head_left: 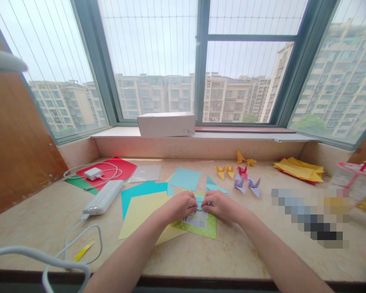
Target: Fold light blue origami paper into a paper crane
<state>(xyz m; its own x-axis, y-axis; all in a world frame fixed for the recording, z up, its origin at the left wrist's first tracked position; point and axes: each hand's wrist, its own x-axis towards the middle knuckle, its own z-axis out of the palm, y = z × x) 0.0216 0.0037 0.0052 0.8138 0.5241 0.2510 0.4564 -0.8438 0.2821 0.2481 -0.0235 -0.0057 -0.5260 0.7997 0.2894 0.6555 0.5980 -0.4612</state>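
Between my two hands is a small piece of light blue paper (199,201), folded, held above a green printed sheet (208,232). My left hand (184,203) pinches its left side, and my right hand (216,204) pinches the right side. Fingertips cover much of the paper, so its exact folded shape is hidden. Just beyond my hands lie a light blue square sheet (187,179) and a light blue triangular piece (215,185). Under my left forearm spread pale yellow sheets (143,211) and brighter blue paper (140,189).
Purple folded paper birds (239,184), a red one (242,171) and yellow ones (221,171) stand back right, near stacked yellow paper (299,169). A white power bank (105,197) with cables and a charger (93,173) lies left. A white box (166,124) rests on the windowsill.
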